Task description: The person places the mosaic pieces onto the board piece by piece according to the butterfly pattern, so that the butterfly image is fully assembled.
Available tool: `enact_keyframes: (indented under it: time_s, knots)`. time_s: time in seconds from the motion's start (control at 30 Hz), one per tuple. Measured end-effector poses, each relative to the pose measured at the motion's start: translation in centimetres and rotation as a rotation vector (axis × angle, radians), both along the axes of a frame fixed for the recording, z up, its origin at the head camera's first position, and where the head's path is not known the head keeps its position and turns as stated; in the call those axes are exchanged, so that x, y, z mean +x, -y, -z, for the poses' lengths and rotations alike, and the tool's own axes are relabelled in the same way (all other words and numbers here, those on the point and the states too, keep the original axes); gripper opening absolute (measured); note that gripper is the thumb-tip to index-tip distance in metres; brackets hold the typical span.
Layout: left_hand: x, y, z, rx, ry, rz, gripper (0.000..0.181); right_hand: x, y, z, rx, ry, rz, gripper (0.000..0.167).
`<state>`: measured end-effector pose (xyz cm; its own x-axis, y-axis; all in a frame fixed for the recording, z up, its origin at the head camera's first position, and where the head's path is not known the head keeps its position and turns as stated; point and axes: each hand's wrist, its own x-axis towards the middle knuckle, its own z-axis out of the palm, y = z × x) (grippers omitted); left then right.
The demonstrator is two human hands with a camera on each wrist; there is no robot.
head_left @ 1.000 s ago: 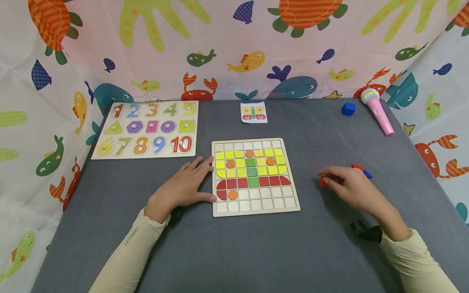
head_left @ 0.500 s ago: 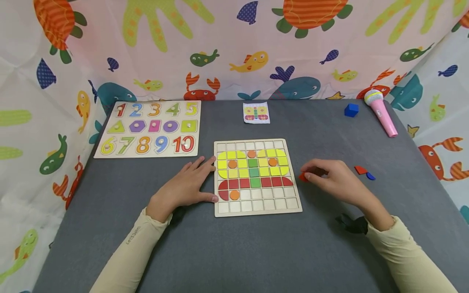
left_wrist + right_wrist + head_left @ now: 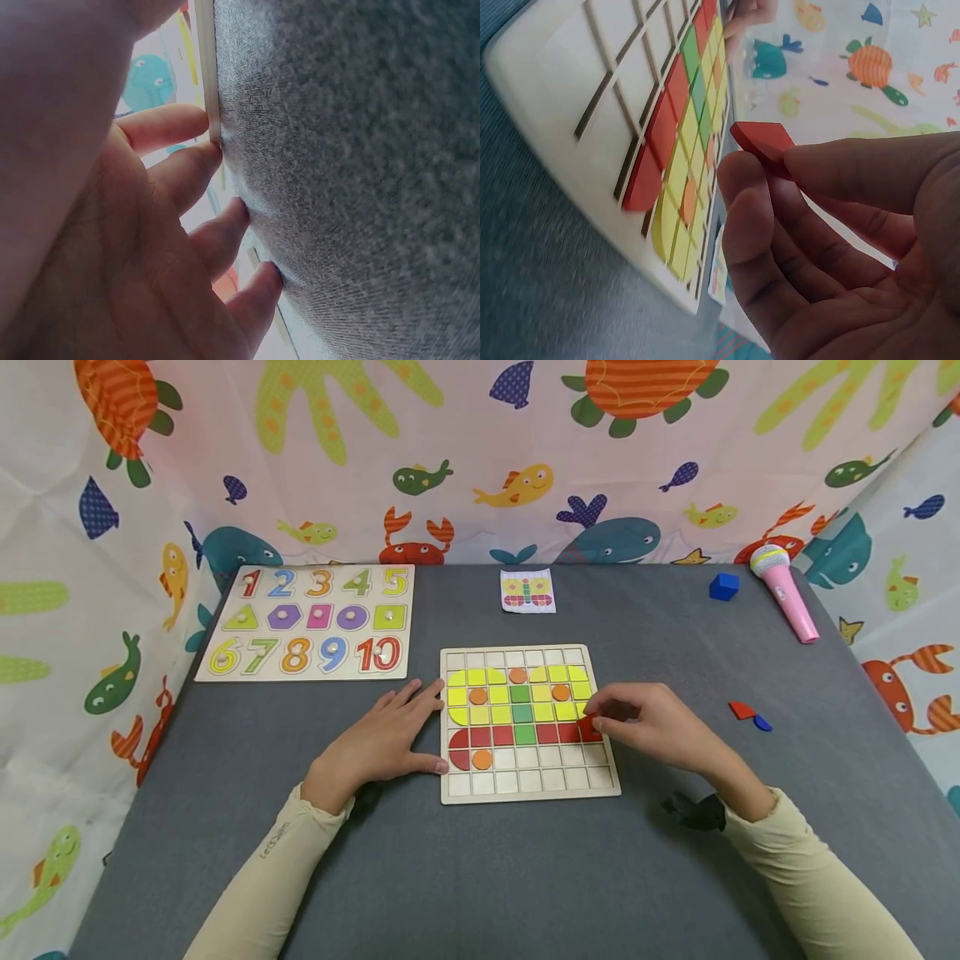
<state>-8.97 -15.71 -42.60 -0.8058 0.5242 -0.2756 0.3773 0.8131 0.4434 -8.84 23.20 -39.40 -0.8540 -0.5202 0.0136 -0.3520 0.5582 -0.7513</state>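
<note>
A wooden grid board (image 3: pixel 528 785) lies mid-table, its cells partly filled with yellow, green, red and orange tiles. My left hand (image 3: pixel 372 743) rests at its left edge, fingers spread, with thumb and fingertips touching the rim; the left wrist view shows the fingertips against the board's side and the grey cloth. Between thumb and fingers, my right hand (image 3: pixel 660 727) pinches a red tile (image 3: pixel 769 142) over the board's right edge, near the end of the red row. In the right wrist view the tile is held above the board; its full outline is partly covered by the fingers.
Right of the board lie a red tile (image 3: pixel 742 710) and a blue tile (image 3: pixel 762 723). Further back are a blue cube (image 3: pixel 724 587), a pink toy microphone (image 3: pixel 787 597) and a small pattern card (image 3: pixel 528 591). A number puzzle board (image 3: pixel 303 634) sits at back left.
My right hand has carried the red tile leftward from the table to the board's right edge, uncovering the loose red and blue tiles. The left hand stays at the board's edge.
</note>
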Motion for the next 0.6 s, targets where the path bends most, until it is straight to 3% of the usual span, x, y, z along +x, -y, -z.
enact_keyframes:
  time_s: [0.17, 0.6]
  knots:
    - [0.0, 0.1, 0.0, 0.004, 0.002, 0.001, 0.097, -0.2, 1.5, 0.1, -0.047, 0.044, -0.029, 0.011]
    - [0.0, -0.1, 0.1, 0.002, 0.007, -0.004, 0.098, -0.7, 4.9, 1.2, -0.084, 0.001, -0.157, 0.014]
